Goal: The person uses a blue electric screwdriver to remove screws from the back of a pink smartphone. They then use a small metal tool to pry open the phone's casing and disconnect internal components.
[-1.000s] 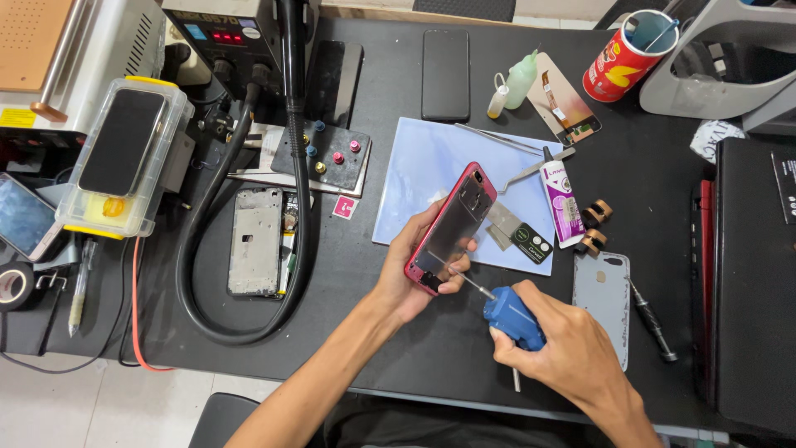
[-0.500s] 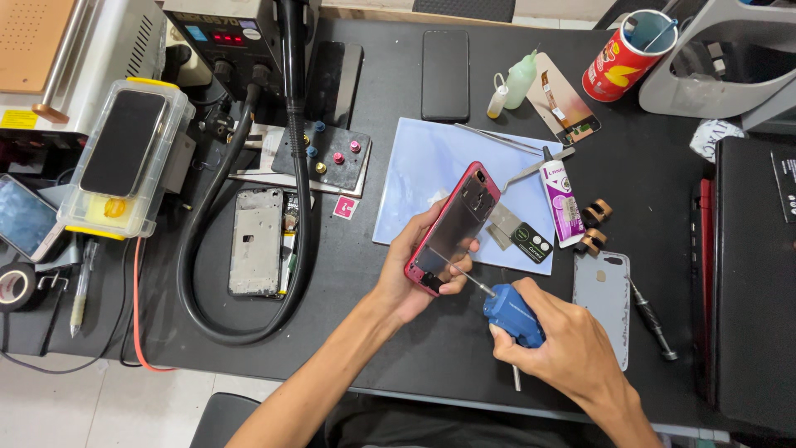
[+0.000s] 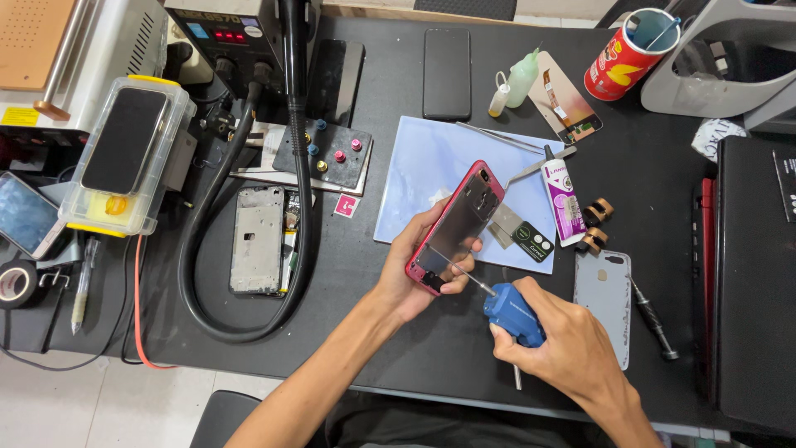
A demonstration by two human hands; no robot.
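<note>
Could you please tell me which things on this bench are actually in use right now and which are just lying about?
In use:
- red-framed phone shell, in the left hand
- blue-handled tool, in the right hand, tip at the shell

Lying about:
- grey phone back cover
- silver phone frame
- purple-and-white glue tube
- red can
- black phone
</note>
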